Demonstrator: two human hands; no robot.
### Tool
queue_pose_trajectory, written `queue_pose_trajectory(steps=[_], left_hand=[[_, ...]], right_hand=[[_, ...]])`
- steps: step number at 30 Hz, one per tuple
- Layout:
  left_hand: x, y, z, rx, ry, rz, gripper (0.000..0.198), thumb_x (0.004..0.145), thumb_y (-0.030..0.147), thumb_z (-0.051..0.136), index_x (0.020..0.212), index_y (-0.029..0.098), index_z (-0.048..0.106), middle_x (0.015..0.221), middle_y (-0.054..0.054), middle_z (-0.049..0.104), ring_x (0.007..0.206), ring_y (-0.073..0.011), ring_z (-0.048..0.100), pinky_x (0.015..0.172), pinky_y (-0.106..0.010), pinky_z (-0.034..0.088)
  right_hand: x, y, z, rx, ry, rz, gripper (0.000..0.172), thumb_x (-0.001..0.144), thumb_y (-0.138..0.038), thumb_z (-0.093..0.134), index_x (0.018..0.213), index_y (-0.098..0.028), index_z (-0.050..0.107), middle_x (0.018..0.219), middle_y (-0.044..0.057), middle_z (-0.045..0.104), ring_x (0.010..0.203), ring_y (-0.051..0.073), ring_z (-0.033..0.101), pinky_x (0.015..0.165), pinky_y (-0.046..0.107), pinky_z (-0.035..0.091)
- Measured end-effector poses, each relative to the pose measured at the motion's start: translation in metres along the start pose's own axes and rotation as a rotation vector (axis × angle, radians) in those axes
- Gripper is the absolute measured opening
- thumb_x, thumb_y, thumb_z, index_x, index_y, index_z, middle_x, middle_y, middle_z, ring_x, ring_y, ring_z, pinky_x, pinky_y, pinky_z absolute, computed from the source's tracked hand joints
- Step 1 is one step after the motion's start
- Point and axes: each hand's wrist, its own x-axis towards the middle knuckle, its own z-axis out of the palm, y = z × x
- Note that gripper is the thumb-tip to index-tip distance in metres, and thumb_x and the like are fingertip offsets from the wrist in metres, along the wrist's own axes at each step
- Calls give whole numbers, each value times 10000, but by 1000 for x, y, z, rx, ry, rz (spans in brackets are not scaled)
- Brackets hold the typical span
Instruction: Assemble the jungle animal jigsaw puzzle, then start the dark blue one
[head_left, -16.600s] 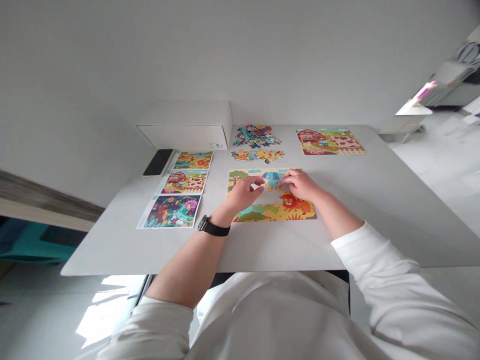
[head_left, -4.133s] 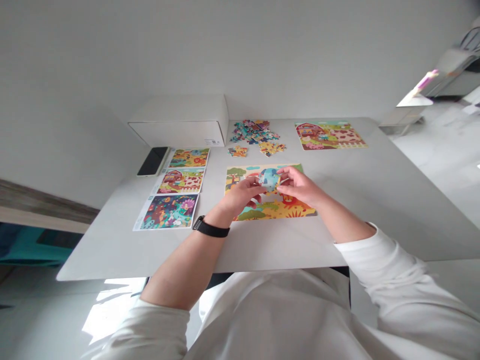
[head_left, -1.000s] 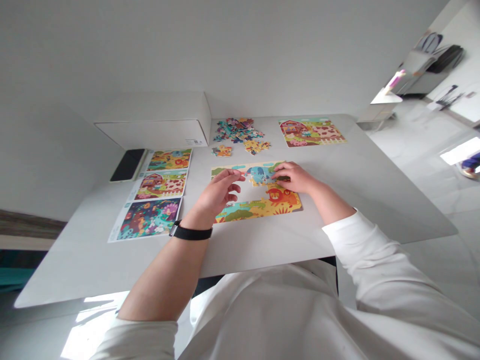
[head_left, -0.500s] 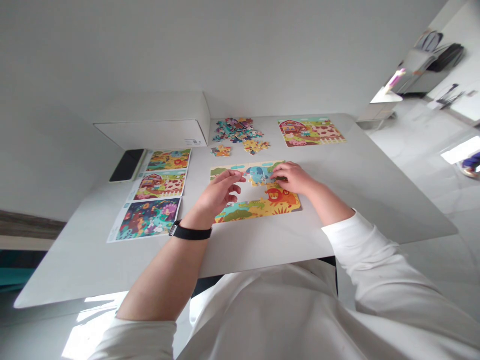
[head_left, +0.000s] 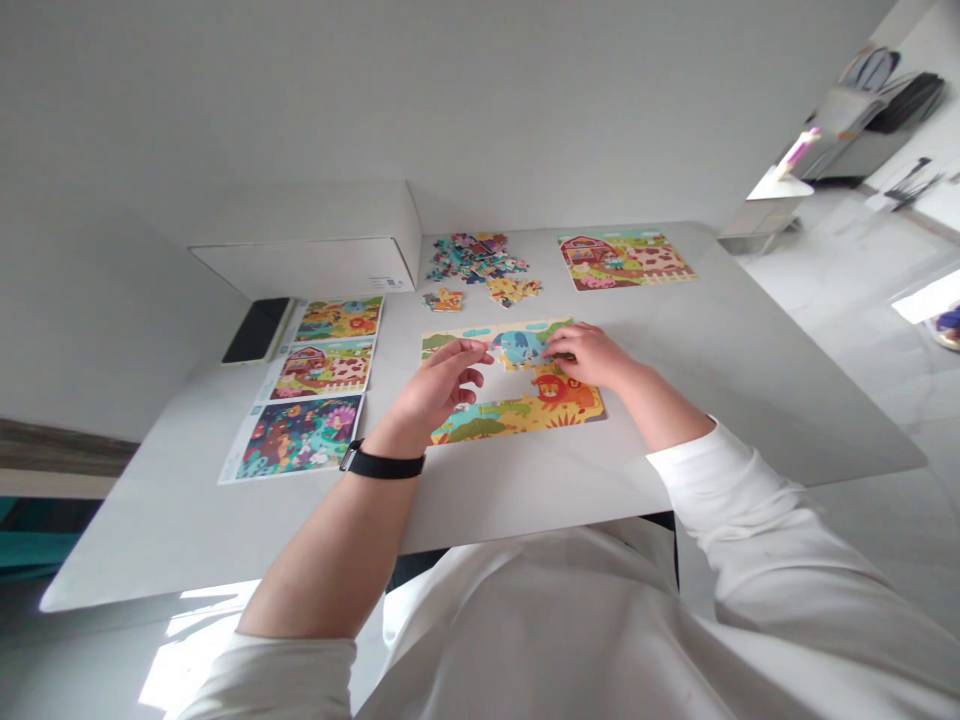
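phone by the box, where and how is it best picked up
The phone is probably best gripped across its long edges near the close end, coming from the near left: it lies flat, dark face up, narrow end toward the person, with the white box behind and picture sheets along its right.

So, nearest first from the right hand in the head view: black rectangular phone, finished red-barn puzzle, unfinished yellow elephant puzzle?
From the right hand:
1. Unfinished yellow elephant puzzle, partly beneath it.
2. Red-barn puzzle, back right.
3. Black phone, far left.
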Motion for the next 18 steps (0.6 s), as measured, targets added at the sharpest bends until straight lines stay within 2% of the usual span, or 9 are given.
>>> queue_pose_trajectory(steps=[5, 10, 18], left_hand=[[-1, 1, 1, 3, -1, 1, 434, 750, 472, 930, 1000, 218, 683, 1050, -28, 706, 673, -89, 621, 434, -168, 408], [-1, 1, -2, 2, -3, 23, 427, 752, 472, 930, 991, 216, 686, 1043, -33, 708, 682, -92, 621, 455, -169, 429], [-4, 5, 2, -9, 0, 11, 414, 755, 469, 924, 984, 217, 690, 1053, -42, 721, 674, -97, 618, 436, -173, 397]], right_hand=[[-1, 1, 2, -8, 15, -5, 357, 886, -120, 695, 1126, -297, 891, 1230, 61, 820, 1107, 286, 737, 1101, 488, 532], [-1, -1, 2, 10, 69, -23, 320, 913, -121, 672, 1102, -270, 883, 1152, 77, 819, 1058, 280, 731, 1081, 469, 538], [-1, -5, 4, 17, 56, -24, 324, 891, -104, 652, 1045, -276, 878, 1067, 70, 809, 1007, 276, 720, 1039, 457, 555]])
